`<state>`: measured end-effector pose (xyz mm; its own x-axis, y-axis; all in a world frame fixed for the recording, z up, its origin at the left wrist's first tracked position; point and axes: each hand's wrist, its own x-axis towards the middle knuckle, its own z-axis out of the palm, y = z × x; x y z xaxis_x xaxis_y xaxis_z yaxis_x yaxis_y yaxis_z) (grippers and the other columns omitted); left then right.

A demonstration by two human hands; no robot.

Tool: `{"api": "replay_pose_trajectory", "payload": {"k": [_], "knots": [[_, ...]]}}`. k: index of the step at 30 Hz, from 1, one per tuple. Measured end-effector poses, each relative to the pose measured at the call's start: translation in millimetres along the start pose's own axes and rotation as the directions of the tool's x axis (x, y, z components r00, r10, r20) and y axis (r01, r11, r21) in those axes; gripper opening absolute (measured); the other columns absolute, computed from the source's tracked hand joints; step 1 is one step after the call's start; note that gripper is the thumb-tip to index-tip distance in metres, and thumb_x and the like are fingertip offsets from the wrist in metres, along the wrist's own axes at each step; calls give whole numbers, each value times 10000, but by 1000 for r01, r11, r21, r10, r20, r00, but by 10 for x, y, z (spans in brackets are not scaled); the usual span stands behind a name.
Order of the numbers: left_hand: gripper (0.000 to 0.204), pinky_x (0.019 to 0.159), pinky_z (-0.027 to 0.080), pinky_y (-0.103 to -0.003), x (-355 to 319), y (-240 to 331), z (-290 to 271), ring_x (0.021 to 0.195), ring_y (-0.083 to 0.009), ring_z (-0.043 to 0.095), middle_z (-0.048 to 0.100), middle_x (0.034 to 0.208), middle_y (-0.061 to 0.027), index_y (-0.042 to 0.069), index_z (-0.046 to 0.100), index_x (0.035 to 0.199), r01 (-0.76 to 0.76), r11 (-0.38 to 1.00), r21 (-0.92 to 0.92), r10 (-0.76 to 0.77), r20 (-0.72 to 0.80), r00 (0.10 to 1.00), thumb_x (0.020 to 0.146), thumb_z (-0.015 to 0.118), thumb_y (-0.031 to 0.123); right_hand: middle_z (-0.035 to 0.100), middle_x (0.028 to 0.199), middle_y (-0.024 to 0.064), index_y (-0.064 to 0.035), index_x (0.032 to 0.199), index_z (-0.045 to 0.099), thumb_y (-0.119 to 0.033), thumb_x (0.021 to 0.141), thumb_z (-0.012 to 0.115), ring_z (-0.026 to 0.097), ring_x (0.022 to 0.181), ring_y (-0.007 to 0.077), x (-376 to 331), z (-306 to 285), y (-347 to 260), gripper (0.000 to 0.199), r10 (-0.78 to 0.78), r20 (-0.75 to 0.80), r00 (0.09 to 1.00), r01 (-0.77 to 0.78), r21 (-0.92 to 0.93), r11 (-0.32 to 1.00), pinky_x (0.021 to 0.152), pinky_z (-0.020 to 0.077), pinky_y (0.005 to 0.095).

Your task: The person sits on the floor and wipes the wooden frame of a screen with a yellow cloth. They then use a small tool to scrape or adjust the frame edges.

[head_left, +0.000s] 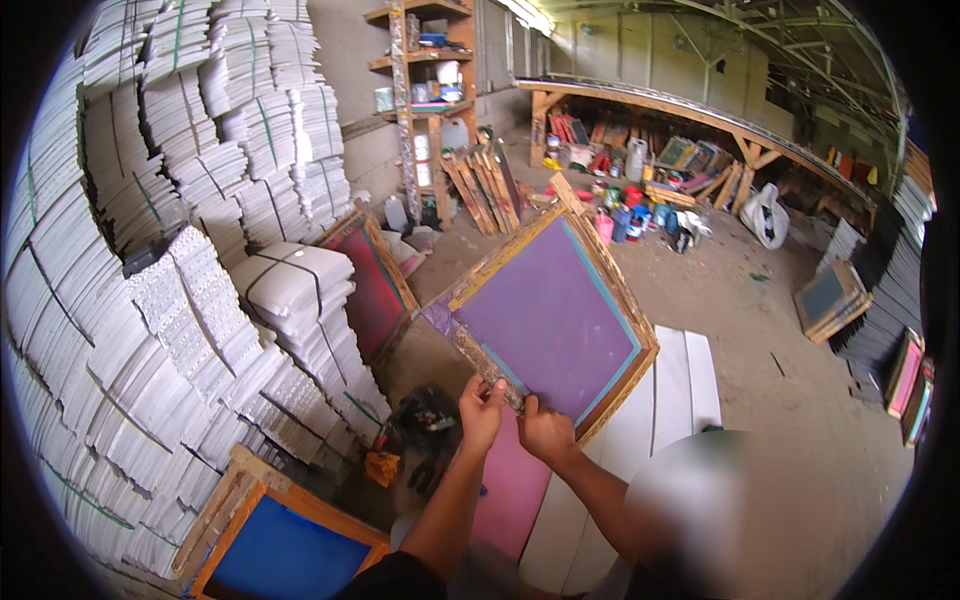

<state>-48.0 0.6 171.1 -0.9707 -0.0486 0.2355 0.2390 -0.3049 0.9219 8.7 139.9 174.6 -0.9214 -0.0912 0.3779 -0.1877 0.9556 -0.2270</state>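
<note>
A wooden frame [548,320] with a purple mesh stretched across it is held up tilted above the floor, gripped only at its near lower edge. The left hand [481,408] is closed on that edge with fingers pinched over the wood, and the right hand [546,432] is clamped on it just beside, thumb on top. With both grips set close together at one edge, the far side could probably swing or drop, and the mesh might be torn against something hard. Below the hands a pink sheet [510,490] is laid over white boards [670,390]. A red-meshed frame [372,285] is leaned against bundled white stacks [150,300] to the left, and a blue-meshed frame [280,550] is seen lower down.
</note>
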Motion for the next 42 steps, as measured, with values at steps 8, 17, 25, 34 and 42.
{"api": "replay_pose_trajectory", "payload": {"k": [8,17,25,34,42], "knots": [[294,739,554,-277,-1148,-749,73,871,-115,629,672,1038,-55,-7,597,1233,322,920,-225,-308,95,946,1024,718,161,748,938,245,13,1117,544,-120,934,570,770,803,413,-1292,123,50,228,304,211,929,-263,-201,944,702,622,521],[458,881,612,-421,-2396,-1554,233,1051,-253,675,662,1212,-141,-47,500,1356,684,680,-265,-671,153,726,1039,705,213,731,957,198,-8,1128,582,-85,795,734,762,828,372,-2586,320,381,375,411,323,852,-270,-401,875,716,621,492],[430,785,604,-398,-2836,-1886,-86,1001,-222,691,678,1106,-119,-7,564,1269,861,507,28,-862,0,507,1023,733,303,731,967,176,-33,1138,584,-89,841,713,764,877,355,-3003,629,467,329,384,482,787,-216,-368,905,736,621,486],[551,875,578,-442,-2253,-1358,-753,1042,-349,754,781,1021,-201,-6,735,1219,341,483,807,-737,164,656,932,766,463,768,947,180,-59,1088,725,-126,868,712,758,897,371,-2113,740,295,231,388,665,639,-216,-329,919,770,604,492],[546,980,553,-473,-1165,-960,-1903,1121,-386,722,760,1137,-238,10,742,1224,355,260,898,-592,-142,793,916,757,460,706,999,133,-112,1130,713,-226,891,715,663,1028,350,-1100,1932,-704,265,-81,225,971,74,40,996,865,530,499]]}}
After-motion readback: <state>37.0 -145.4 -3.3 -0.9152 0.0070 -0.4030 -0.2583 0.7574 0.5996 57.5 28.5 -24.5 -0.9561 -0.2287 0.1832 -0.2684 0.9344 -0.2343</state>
